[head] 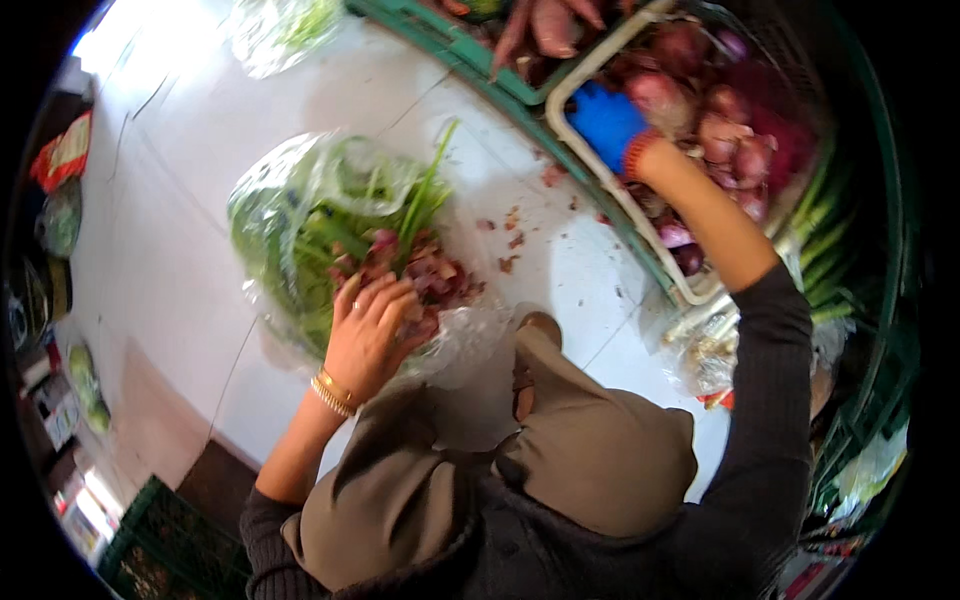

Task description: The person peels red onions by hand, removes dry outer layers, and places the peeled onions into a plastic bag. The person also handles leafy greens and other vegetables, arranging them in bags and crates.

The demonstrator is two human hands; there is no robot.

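Note:
My left hand (pixel 372 322), bare with a ring and bracelets, lies palm down on a heap of dry onion skins (pixel 439 274). The skins are at the mouth of a clear plastic bag (pixel 262 195) filled with green leaves (pixel 322 232); a few green stalks (pixel 424 191) stick out. What is under the left palm is hidden. My right hand (pixel 607 124) wears a blue-coated glove with an orange cuff and reaches into a cream plastic basket (pixel 637 229) of red onions (pixel 724 135). It is blurred near the basket's left rim, and its underside is hidden.
A green crate (pixel 480 64) with sweet potatoes (pixel 555 30) adjoins the basket. Spring onions (pixel 821 255) and a plastic bag of white stalks (pixel 705 341) lie on the right. Loose skins (pixel 511 240) dot the tiled floor (pixel 180 262). Another green crate (pixel 169 540) stands at lower left.

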